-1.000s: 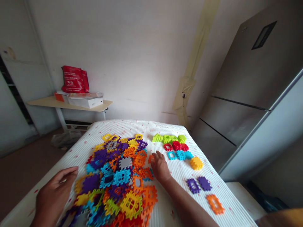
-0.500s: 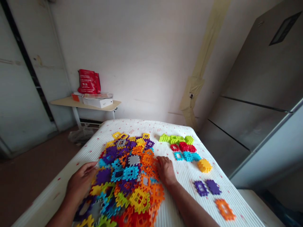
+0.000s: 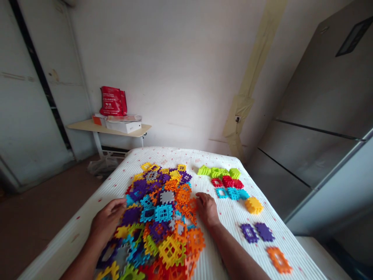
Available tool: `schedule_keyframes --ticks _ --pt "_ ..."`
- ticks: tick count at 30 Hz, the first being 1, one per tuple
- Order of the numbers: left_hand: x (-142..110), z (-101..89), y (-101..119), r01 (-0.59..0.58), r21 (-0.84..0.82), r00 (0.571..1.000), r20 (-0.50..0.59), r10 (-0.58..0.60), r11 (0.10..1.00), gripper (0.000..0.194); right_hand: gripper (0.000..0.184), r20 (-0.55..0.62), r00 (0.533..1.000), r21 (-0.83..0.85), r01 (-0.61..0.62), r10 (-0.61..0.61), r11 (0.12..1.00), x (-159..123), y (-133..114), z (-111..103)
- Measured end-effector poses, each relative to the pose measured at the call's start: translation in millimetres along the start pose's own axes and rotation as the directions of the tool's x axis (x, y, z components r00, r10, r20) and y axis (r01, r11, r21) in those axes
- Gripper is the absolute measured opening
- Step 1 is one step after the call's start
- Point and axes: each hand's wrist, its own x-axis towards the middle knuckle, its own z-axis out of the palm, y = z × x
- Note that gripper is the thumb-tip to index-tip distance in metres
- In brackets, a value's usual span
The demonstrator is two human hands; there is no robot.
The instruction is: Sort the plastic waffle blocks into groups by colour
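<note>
A heap of interlocking plastic building tiles (image 3: 163, 213) lies on the white quilted cover (image 3: 201, 155); they are orange, blue, purple, yellow, green, red and grey, some solid and some with window openings. My left hand (image 3: 109, 216) rests at the heap's left edge, fingers loosely bent and apart from the thumb, with no tile visible in it. At the right edge, my right hand (image 3: 207, 208) sits beside orange tiles (image 3: 186, 198), its fingers slightly curled and nothing visible in them. The fingertips' undersides are hidden.
Right of the heap are sorted groups: green tiles (image 3: 219, 172), red tiles (image 3: 227, 181), blue tiles (image 3: 232, 193), a yellow stack (image 3: 253, 205), two purple tiles (image 3: 257, 232) and an orange tile (image 3: 279, 260). A side table (image 3: 81, 125) with a red bag (image 3: 113, 102) stands back left; a grey refrigerator (image 3: 305, 128) is right.
The whole view has shifted slightly to the right. Both hands stay by the heap's edges, with little movement against the tiles; the sorted groups look the same.
</note>
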Motion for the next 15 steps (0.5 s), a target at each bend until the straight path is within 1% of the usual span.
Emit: schedule_keyframes --ticks 7,11,15 --pt "-3 -0.2 6 0.006 0.021 1.0 0.023 -0.007 1.0 0.032 0.027 0.009 1.0 0.004 -0.013 0.013 1.0 2 -1 0" --pt "-4 -0.4 10 0.012 0.037 1.0 0.024 -0.013 0.999 0.03 0.028 -0.008 0.996 0.043 -0.084 0.085 0.996 9 1 1" --pt "-4 0.2 14 0.018 0.049 1.0 -0.004 -0.017 0.999 0.025 0.03 0.015 0.986 0.036 -0.165 0.165 0.986 22 -2 2"
